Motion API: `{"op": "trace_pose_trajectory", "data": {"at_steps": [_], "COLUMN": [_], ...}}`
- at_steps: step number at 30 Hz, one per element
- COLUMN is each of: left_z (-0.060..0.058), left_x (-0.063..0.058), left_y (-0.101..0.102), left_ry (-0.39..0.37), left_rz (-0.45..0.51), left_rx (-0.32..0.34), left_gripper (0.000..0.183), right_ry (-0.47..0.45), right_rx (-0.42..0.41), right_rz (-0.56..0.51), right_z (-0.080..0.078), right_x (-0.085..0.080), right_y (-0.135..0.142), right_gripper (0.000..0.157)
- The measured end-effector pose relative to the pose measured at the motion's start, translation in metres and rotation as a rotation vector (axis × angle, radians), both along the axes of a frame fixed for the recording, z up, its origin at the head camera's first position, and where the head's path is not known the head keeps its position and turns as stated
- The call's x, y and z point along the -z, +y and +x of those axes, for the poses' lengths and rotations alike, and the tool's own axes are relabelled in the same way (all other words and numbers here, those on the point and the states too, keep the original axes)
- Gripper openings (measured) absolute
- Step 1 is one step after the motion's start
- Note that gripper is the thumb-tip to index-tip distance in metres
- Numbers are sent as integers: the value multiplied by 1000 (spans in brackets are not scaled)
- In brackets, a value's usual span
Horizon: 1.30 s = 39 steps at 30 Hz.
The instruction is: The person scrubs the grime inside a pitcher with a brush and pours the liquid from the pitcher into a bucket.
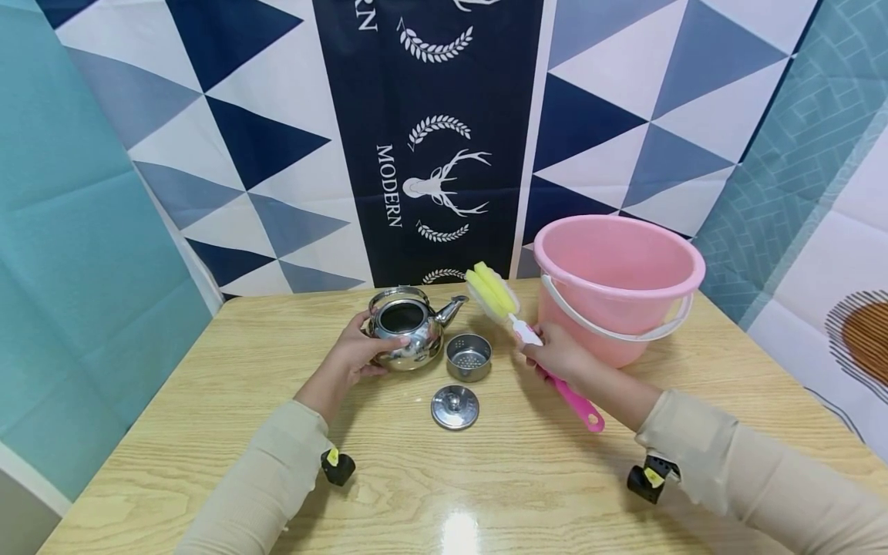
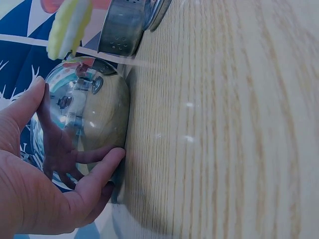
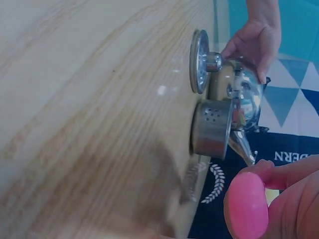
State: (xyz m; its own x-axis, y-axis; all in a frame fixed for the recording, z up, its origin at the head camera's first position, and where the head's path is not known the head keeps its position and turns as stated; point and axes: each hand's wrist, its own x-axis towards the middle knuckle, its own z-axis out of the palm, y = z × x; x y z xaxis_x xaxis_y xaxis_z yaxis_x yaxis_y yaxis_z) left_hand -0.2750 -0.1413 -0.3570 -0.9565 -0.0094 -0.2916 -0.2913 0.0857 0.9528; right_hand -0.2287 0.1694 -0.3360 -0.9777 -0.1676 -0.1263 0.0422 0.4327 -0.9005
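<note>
A shiny steel teapot [image 1: 415, 344] stands lidless on the table, its spout pointing right. My left hand [image 1: 361, 347] holds it from the left, with the thumb near the rim and the fingers low on its side, as the left wrist view [image 2: 75, 184] shows. My right hand [image 1: 558, 353] grips a pink-and-white handled sponge brush [image 1: 574, 401], its yellow and white head raised to the right of the spout. Beside the teapot sits a perforated steel strainer [image 1: 469, 366]. Nearer me lies the round lid [image 1: 455, 407], knob up.
A pink bucket [image 1: 617, 297] with a white handle stands at the back right, just behind my right hand. Patterned cloth [image 1: 437, 185] hangs behind the wooden table [image 1: 402, 493]. Small black cameras are strapped beneath both wrists.
</note>
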Motion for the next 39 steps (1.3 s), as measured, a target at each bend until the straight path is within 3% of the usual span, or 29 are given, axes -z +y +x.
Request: {"op": "trace_pose_trajectory", "data": {"at_steps": [11,17,27,32,39], "left_z": [-1,-2,-1,0,1], "left_x": [1,0,0,-1,-1], "left_y": [0,1,-1,-1,-1], "left_ry": [2,3,-2,-8,-13], "left_rz": [9,-3,-22,-31,-27], "left_rx": [-2,0,7,9,10], "left_gripper": [92,93,93,95,95], "right_ry": [174,298,624,772,897], "right_rx": [-95,-172,-293,-324,-360], "right_rz": [167,309,594,825,1190], "right_z": [3,7,7,3,-12], "right_x": [-23,-41,-74,-87,-105], "right_y": [0,0,-12,-21,-31], "right_gripper": [20,17,18,13,14]}}
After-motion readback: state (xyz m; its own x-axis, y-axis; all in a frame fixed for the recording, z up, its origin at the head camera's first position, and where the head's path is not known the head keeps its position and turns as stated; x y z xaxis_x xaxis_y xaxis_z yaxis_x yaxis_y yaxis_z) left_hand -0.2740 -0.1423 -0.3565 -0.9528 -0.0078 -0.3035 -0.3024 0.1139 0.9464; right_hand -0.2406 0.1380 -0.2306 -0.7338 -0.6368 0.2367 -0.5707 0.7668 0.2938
